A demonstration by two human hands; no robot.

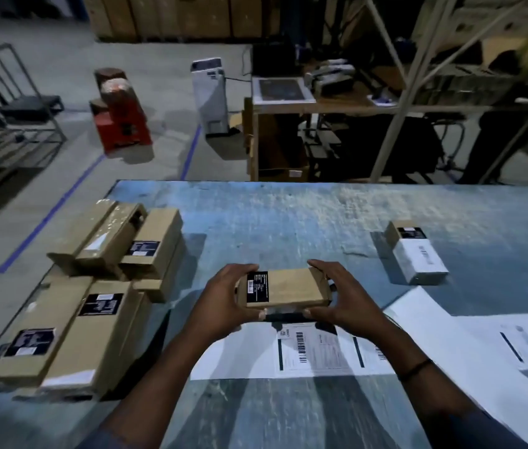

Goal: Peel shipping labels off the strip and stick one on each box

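Observation:
Both hands hold a small brown cardboard box [288,286] with a black printed patch at its left end, just above the table's middle. My left hand [220,299] grips its left end and my right hand [343,303] its right end. Directly below the box lies the white label strip [314,351], printed with barcodes, running off to the right. A pile of several brown boxes [94,286] sits at the table's left. One box with a white label stuck on it [418,254] rests at the right.
The worn blue table [288,215] fills the lower view; its left edge runs diagonally past the box pile. More white label sheets [499,345] lie at the right front. Beyond the table are a wooden desk, metal racks, a red machine and a person at far right.

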